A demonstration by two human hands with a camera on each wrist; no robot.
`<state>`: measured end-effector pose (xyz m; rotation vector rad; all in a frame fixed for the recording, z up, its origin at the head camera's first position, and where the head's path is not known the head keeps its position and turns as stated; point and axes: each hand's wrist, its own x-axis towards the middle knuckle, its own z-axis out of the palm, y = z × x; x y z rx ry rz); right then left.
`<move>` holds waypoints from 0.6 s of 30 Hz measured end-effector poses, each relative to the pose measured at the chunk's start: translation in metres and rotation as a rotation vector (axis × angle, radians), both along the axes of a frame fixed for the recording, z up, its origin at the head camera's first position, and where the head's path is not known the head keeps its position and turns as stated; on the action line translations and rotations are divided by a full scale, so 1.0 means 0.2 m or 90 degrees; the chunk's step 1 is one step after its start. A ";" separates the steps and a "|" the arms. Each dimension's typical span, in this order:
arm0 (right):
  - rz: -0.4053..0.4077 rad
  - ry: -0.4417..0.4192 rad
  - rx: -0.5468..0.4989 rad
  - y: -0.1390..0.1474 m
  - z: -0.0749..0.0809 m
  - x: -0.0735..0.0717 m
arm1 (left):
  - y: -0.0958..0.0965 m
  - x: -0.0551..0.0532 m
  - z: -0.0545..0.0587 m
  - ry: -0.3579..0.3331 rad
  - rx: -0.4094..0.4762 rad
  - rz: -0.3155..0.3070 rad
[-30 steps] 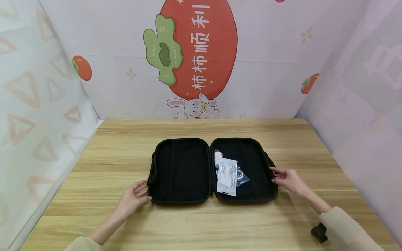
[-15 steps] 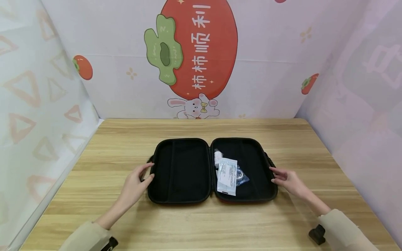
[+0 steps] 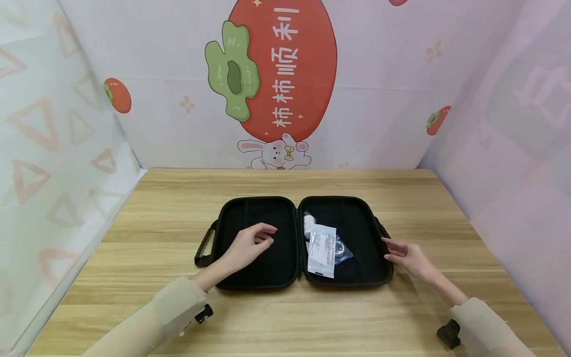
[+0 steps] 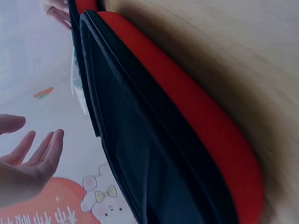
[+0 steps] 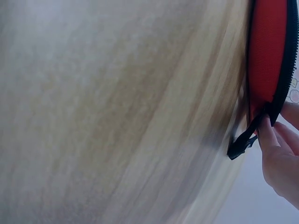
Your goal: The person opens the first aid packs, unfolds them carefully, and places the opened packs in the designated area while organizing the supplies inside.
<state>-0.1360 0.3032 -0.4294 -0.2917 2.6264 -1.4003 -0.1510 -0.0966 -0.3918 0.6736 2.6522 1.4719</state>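
Observation:
A zip-up case (image 3: 241,218), black inside with a red shell, lies spread flat on the table. My left hand (image 3: 250,245) hovers over its left half, fingers loosely bent and holding nothing. At the right edge, my right hand (image 3: 412,258) pinches the rim; the right wrist view has the thumb and fingers around the zipper edge (image 5: 284,70) beside a black strap (image 5: 245,140). In the right half, a white printed sachet (image 3: 322,248) partly covers a blue clear packet (image 3: 342,252) with a round white item inside. A small white bottle (image 3: 309,225) is by the hinge.
A black carrying handle (image 3: 205,245) sticks out from the case's left side. The wooden table (image 3: 285,322) is bordered by printed cloth walls (image 3: 379,124) at the back and sides. Small black devices are strapped at both sleeves (image 3: 477,317).
My left hand has moved from the case's left edge up past the handle and rightward over the left half. The left handle now stands outward. My right hand stays at the right rim.

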 end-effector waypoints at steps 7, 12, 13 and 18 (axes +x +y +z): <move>-0.002 -0.003 0.001 0.00 0.00 0.00 | 0.14 -0.08 0.00 -0.028 -0.007 -0.035; -0.001 -0.005 0.006 0.01 0.00 0.00 | 0.22 -0.12 -0.02 -0.055 -0.006 -0.051; -0.001 -0.005 0.006 0.01 0.00 0.00 | 0.23 -0.13 -0.03 -0.062 -0.008 -0.054; -0.001 -0.005 0.000 0.01 -0.01 0.00 | 0.30 -0.15 -0.05 -0.090 -0.022 -0.070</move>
